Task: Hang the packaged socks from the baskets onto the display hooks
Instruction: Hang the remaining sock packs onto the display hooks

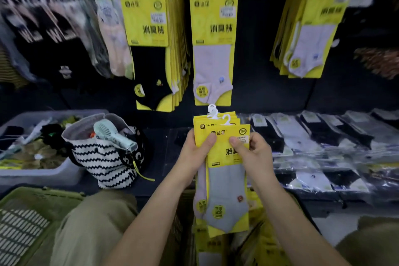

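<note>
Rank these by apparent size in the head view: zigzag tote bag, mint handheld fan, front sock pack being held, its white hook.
1. zigzag tote bag
2. front sock pack, though it is nearer the camera
3. mint handheld fan
4. white hook

Yellow sock packs (222, 147) enclose grey socks. Tote bag (103, 157): black-and-white zigzag. Basket (23, 218): green; handheld fan (114, 134): pale mint.
</note>
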